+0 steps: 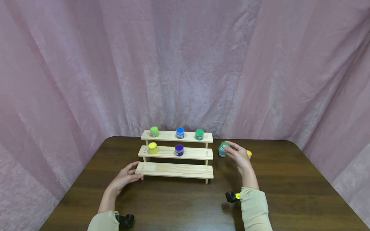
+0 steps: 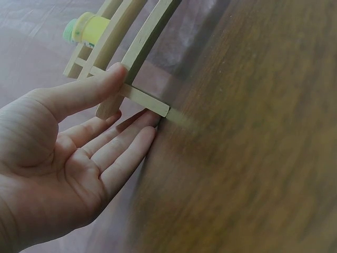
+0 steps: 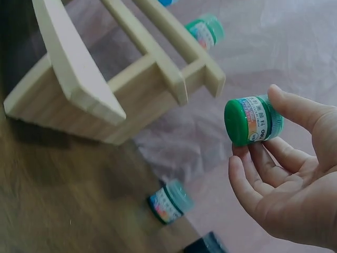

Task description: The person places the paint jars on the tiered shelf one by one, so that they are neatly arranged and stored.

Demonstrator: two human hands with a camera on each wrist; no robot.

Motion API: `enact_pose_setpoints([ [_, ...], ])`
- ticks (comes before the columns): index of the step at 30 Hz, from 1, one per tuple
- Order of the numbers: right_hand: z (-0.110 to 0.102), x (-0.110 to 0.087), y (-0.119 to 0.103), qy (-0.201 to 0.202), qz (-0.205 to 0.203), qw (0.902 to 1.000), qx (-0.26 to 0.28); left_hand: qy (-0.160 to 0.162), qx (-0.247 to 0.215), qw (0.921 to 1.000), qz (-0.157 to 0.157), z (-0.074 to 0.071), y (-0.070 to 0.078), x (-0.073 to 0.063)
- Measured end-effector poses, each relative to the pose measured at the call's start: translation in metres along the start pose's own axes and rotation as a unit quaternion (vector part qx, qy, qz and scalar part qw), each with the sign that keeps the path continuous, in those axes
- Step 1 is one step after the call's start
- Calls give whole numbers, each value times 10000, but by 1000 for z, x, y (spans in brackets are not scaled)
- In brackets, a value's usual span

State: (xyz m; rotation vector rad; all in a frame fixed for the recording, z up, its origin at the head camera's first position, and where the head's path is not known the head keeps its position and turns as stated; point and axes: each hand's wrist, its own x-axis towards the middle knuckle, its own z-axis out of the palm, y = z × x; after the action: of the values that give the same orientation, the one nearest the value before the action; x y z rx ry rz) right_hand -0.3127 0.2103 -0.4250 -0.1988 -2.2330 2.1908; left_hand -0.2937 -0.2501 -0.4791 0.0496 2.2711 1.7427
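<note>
A three-tier wooden display stand (image 1: 176,170) stands on the table. My left hand (image 1: 126,176) holds the left end of its lowest step, thumb on the front edge (image 2: 126,75) and the other fingers spread by the leg. Off the stand's right side, my right hand (image 1: 237,156) pinches a green paint jar (image 3: 254,120) between thumb and fingertips, tilted in the air. A second green-toned paint jar (image 3: 170,202) stands on the table below it. An orange-yellow jar (image 1: 249,154) shows partly behind my right hand.
On the top step are a light green jar (image 1: 154,131), a blue jar (image 1: 180,133) and a green jar (image 1: 199,134). The middle step carries a yellow jar (image 1: 152,148) and a purple jar (image 1: 179,150). Pink curtains (image 1: 185,70) hang behind the brown table (image 1: 179,205).
</note>
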Motion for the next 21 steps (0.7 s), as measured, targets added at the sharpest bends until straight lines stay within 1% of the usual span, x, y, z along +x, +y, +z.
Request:
enact_pose_setpoints([
  [8,16,-5,-10,27,-248,9996,-142,25,2,10000,-43,0,1,0],
  [15,27,-9,-12,-51,-375,9977,-554,36,30,10000,-43,1,1,-1],
  [21,37,-11,-14,-102,-469,9963,-717,50,33,10000,-60,1,1,-1],
])
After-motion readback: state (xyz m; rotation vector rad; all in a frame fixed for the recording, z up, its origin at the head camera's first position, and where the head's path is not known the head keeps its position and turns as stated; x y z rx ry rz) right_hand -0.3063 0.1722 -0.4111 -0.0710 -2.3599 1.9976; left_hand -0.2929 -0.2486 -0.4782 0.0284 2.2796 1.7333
